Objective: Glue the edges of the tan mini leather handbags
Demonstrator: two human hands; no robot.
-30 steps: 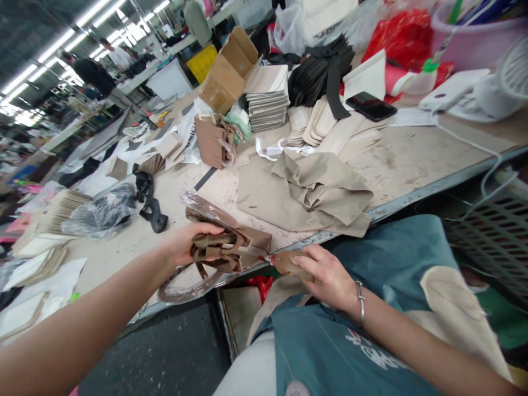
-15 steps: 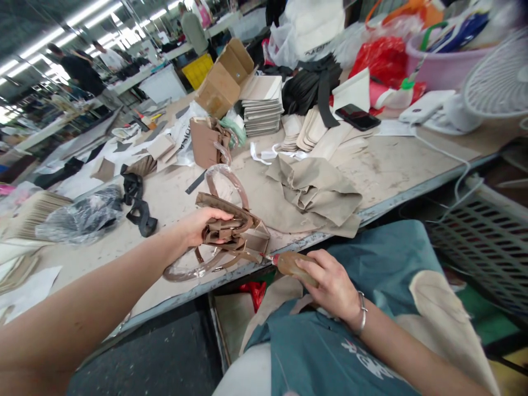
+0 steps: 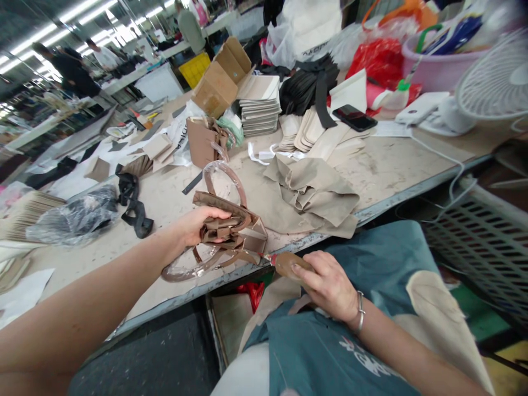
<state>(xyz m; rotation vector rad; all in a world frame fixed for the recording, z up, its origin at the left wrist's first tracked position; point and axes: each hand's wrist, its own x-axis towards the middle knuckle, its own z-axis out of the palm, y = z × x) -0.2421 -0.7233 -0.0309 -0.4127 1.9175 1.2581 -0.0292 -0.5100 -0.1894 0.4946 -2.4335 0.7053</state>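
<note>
At the table's (image 3: pixel 391 159) near edge, the left hand (image 3: pixel 193 225) grips a folded brown bag (image 3: pixel 243 236), fingers curled over its top, with its plastic-wrapped handles (image 3: pixel 181 276) looping out on both sides. The right hand (image 3: pixel 330 283) is closed round a brown bottle (image 3: pixel 286 263), whose red tip sits just beside the bag's corner. Beige cloth (image 3: pixel 309 192) lies crumpled just behind.

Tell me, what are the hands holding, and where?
Left hand grips the brown bag by its folded top; right hand wraps the bottle around its body.
</note>
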